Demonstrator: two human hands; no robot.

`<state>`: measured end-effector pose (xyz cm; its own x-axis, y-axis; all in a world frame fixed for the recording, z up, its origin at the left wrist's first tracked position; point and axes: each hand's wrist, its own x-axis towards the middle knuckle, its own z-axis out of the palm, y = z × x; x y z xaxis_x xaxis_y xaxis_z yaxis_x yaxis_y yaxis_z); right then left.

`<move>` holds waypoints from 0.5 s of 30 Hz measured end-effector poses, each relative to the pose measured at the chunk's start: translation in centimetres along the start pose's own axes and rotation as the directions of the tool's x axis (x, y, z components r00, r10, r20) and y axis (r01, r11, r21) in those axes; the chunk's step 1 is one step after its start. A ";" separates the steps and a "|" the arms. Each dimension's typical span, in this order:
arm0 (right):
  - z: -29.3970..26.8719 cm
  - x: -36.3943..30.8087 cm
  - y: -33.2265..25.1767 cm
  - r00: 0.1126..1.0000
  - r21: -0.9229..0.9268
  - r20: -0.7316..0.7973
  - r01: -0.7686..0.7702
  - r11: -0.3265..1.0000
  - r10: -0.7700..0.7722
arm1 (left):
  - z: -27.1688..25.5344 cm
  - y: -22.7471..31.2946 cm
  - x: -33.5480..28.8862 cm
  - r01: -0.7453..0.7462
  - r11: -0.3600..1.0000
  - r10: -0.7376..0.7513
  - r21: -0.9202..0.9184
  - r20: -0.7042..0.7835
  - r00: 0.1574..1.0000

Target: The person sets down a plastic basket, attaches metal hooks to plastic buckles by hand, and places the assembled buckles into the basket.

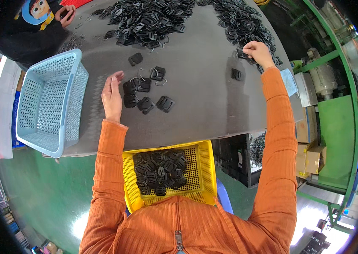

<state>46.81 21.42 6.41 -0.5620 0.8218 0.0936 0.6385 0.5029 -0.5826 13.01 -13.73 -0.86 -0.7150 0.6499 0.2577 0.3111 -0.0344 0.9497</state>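
Observation:
My left hand rests near the table's left part with its fingers stretched out and nothing in them. Just right of it lies a loose group of black plastic buckles, some with thin metal wire hooks. Further out to the right, my right hand pinches a black plastic buckle at the edge of the right-hand buckle pile. A single buckle lies on the table a little nearer to me.
A large buckle heap covers the far table. At left stands a light-blue basket; in front of my body, a yellow basket holds more buckles. Another person's hand shows at the far left. Green machine framing stands right.

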 end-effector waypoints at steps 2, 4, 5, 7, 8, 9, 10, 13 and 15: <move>-0.3 -1.5 -0.4 0.969 0.398 -0.003 -0.225 0.889 0.247 | -0.4 -0.2 0.0 0.011 1.000 -0.011 -0.002 0.005 1.000; -0.3 -2.4 1.8 0.939 0.574 -0.003 -0.280 0.769 0.345 | -0.2 0.2 -0.1 0.017 1.000 -0.017 0.000 0.009 1.000; 0.1 -2.8 3.1 0.904 0.730 0.023 -0.307 0.610 0.427 | -0.2 0.3 -0.1 0.017 1.000 -0.017 -0.005 0.015 1.000; 1.2 -3.6 5.2 0.869 0.874 -0.007 -0.235 0.424 0.496 | 0.1 0.3 -0.1 0.017 1.000 -0.017 -0.026 0.001 1.000; 1.5 -4.2 6.5 0.859 0.928 0.065 -0.239 0.285 0.507 | 0.5 0.2 -0.1 0.016 0.999 -0.016 -0.034 0.009 1.000; 2.0 -4.5 6.2 0.853 0.961 0.150 -0.245 0.130 0.500 | 0.4 0.1 -0.1 0.016 0.999 -0.016 -0.039 0.003 1.000; 2.7 -5.1 6.0 0.822 0.952 0.229 -0.300 0.055 0.521 | 0.3 0.1 -0.1 0.016 0.999 -0.016 -0.044 -0.003 1.000; 4.9 -7.4 3.2 0.764 0.938 0.242 -0.341 0.057 0.599 | 0.2 0.9 -0.5 0.030 0.999 -0.030 0.011 -0.006 1.000; 5.7 -8.7 0.9 0.804 0.853 0.156 -0.403 0.332 0.574 | -0.6 0.2 -0.6 0.018 1.000 -0.018 0.001 -0.020 1.000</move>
<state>49.26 13.20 0.53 -0.1673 0.9076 -0.3850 -0.0099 -0.3920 -0.9199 13.08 -14.58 -0.66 -0.7331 0.6349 0.2441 0.2990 -0.0215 0.9540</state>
